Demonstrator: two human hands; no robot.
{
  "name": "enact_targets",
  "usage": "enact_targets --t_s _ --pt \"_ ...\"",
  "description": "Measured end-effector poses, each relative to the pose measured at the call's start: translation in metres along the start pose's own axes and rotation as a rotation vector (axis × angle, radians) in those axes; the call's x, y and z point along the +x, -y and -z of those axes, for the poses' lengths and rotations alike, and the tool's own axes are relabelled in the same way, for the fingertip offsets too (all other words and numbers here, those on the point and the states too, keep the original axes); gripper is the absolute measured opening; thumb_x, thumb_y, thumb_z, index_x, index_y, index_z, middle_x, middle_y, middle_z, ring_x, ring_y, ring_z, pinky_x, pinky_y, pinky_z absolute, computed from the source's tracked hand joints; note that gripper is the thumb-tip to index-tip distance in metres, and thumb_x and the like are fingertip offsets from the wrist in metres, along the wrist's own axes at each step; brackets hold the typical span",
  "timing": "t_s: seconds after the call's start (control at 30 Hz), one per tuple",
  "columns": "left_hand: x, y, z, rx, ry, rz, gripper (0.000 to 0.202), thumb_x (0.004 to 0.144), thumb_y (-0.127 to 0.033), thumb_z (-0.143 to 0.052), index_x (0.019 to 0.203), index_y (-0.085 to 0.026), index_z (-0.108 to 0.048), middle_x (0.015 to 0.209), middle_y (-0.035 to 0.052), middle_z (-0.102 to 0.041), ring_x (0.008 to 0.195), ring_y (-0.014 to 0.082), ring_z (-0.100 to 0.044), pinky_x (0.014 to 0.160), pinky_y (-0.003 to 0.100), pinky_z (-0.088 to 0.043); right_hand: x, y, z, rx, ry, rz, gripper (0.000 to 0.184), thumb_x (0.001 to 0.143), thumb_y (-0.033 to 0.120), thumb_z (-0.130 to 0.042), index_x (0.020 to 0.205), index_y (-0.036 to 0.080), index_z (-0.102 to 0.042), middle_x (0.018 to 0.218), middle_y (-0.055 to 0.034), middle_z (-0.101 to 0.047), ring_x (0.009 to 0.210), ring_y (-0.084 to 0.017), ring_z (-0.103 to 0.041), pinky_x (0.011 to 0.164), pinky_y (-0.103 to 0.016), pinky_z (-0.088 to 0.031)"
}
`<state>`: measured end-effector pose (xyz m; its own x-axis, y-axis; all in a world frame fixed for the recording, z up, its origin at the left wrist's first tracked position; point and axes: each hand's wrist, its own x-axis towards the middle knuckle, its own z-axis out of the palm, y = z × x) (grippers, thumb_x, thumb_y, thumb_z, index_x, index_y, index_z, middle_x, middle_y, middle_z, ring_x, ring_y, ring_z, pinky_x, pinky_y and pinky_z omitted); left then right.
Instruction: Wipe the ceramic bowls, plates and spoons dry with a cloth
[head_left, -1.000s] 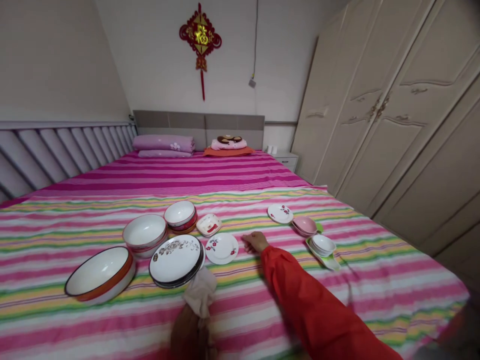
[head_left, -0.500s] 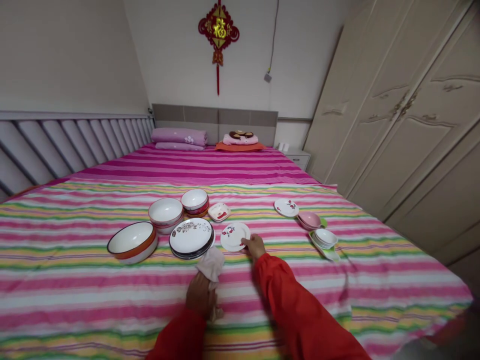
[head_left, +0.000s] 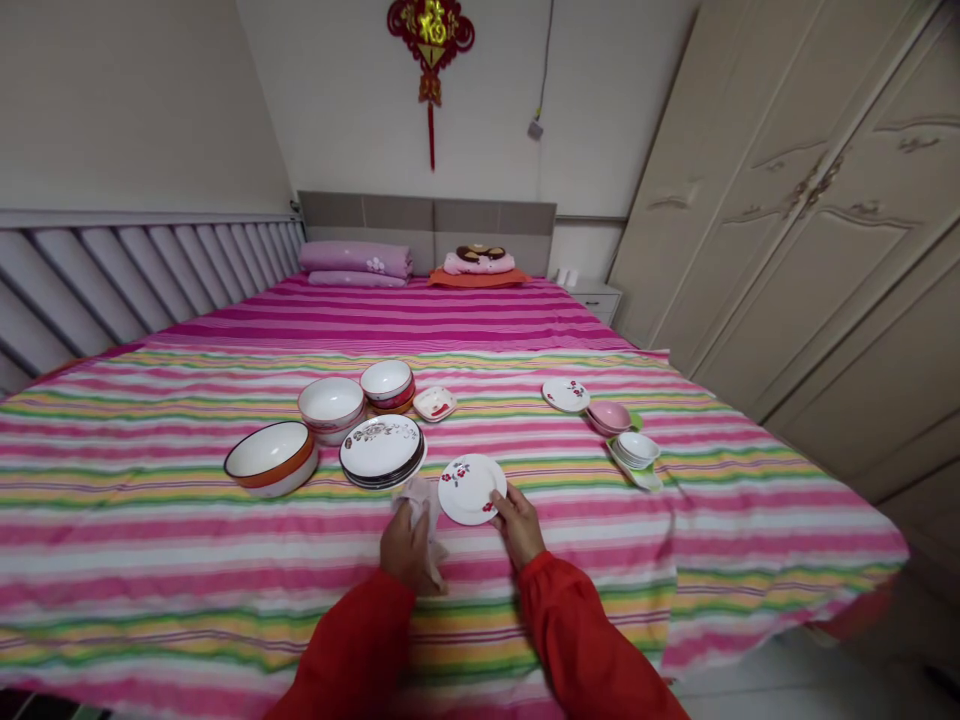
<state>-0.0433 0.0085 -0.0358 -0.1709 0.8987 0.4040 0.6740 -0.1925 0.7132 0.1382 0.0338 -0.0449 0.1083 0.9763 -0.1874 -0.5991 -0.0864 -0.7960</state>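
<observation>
My right hand (head_left: 519,522) grips the right edge of a small white plate (head_left: 471,490) with red flowers, its thumb on top. The plate is lifted and tilted toward me. Bunched in my left hand (head_left: 405,548) is a pale cloth (head_left: 421,498), just left of the plate. Behind the cloth lies a stack of dark-rimmed plates (head_left: 382,447), the top one patterned with brown flowers. A small square dish (head_left: 435,404) sits beyond the plate in my right hand.
White bowls stand on the left: an orange-banded bowl (head_left: 274,460), a stacked pair (head_left: 332,405) and another stack (head_left: 388,385). To the right are a flowered plate (head_left: 566,394), a pink bowl (head_left: 609,416) and small white bowls (head_left: 637,450) on a green-edged dish. All rest on a striped bedsheet (head_left: 315,620).
My right hand has raised the flowered plate off the sheet and brought it closer to me. My left hand has turned, with the cloth now beside the plate. The view has dipped slightly.
</observation>
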Motion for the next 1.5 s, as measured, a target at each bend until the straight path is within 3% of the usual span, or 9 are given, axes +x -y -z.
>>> enact_targets --t_s 0.17,0.27,0.4,0.57,0.83,1.13,1.3,1.4,1.5 --pt "0.017 -0.036 -0.017 0.187 0.199 -0.237 0.026 0.087 -0.031 -0.043 0.076 -0.017 -0.061 0.076 0.0065 -0.067 0.075 0.0197 -0.062 0.068 0.031 -0.046 0.004 -0.001 0.003 0.003 0.038 0.010 0.050 0.059 0.032 -0.077 0.105 0.016 -0.064 0.089 -0.0053 -0.070 0.072 -0.016 -0.065 0.061 -0.027 -0.055" --pt "0.021 -0.050 -0.034 0.268 0.322 -0.399 0.028 0.087 -0.034 -0.044 0.096 -0.016 -0.063 0.096 0.0098 -0.067 0.096 0.0244 -0.059 0.086 0.040 -0.042 0.006 -0.003 0.007 -0.020 0.041 0.033 0.048 0.061 0.034 -0.074 0.105 0.017 -0.065 0.088 -0.0048 -0.071 0.075 -0.017 -0.065 0.065 -0.027 -0.053" --pt "0.010 -0.053 -0.048 0.370 0.462 -0.532 0.046 0.090 -0.038 -0.037 0.129 -0.015 -0.044 0.130 0.0127 -0.052 0.124 0.0263 -0.040 0.105 0.049 -0.024 0.008 -0.004 0.010 -0.053 0.064 0.117 0.041 0.064 0.031 -0.072 0.101 0.016 -0.068 0.100 -0.0053 -0.070 0.096 -0.021 -0.062 0.085 -0.031 -0.047" --pt "0.013 -0.048 -0.054 0.457 0.548 -0.549 0.047 0.092 -0.036 -0.029 0.131 -0.013 -0.042 0.133 0.0138 -0.049 0.127 0.0244 -0.038 0.108 0.047 -0.020 0.011 -0.003 0.008 -0.031 0.108 0.107 0.040 0.064 0.033 -0.072 0.100 0.017 -0.069 0.103 -0.0058 -0.069 0.099 -0.023 -0.061 0.088 -0.034 -0.045" --pt "0.041 -0.045 -0.059 0.607 0.452 -0.350 0.046 0.091 -0.036 -0.032 0.121 -0.007 -0.051 0.127 0.0176 -0.053 0.123 0.0285 -0.042 0.105 0.051 -0.021 0.010 -0.005 0.008 0.040 0.068 -0.004 0.046 0.059 0.033 -0.076 0.102 0.018 -0.068 0.079 -0.0024 -0.070 0.061 -0.015 -0.062 0.052 -0.024 -0.049" --pt "-0.008 -0.017 -0.033 0.599 0.462 -0.425 0.037 0.088 -0.026 -0.037 0.116 -0.010 -0.056 0.120 0.0162 -0.059 0.118 0.0281 -0.047 0.105 0.050 -0.024 0.008 -0.003 0.007 0.075 0.095 -0.030 0.047 0.061 0.034 -0.076 0.104 0.018 -0.067 0.084 -0.0040 -0.070 0.065 -0.017 -0.063 0.057 -0.029 -0.052" --pt "-0.006 -0.035 -0.041 0.408 0.611 -0.495 0.041 0.086 -0.019 -0.036 0.125 -0.017 -0.047 0.130 0.0084 -0.053 0.126 0.0238 -0.040 0.107 0.047 -0.023 0.009 -0.002 0.007 0.042 0.108 0.005 0.045 0.065 0.040 -0.072 0.104 0.018 -0.067 0.086 -0.0053 -0.072 0.073 -0.019 -0.065 0.067 -0.031 -0.051" --pt "0.012 -0.052 -0.053 0.384 0.606 -0.482 0.041 0.088 -0.018 -0.032 0.127 -0.016 -0.045 0.130 0.0081 -0.053 0.125 0.0220 -0.040 0.108 0.046 -0.021 0.011 -0.002 0.007 0.048 0.098 0.068 0.041 0.064 0.040 -0.072 0.098 0.017 -0.069 0.092 -0.0062 -0.072 0.085 -0.021 -0.064 0.082 -0.034 -0.048" --pt "0.031 -0.061 -0.065 0.408 0.575 -0.482 0.038 0.089 -0.020 -0.031 0.122 -0.016 -0.049 0.129 0.0086 -0.053 0.125 0.0220 -0.040 0.109 0.047 -0.019 0.013 -0.003 0.007 0.064 0.073 0.054 0.035 0.061 0.036 -0.074 0.090 0.018 -0.070 0.087 -0.0044 -0.072 0.080 -0.019 -0.065 0.078 -0.031 -0.049"
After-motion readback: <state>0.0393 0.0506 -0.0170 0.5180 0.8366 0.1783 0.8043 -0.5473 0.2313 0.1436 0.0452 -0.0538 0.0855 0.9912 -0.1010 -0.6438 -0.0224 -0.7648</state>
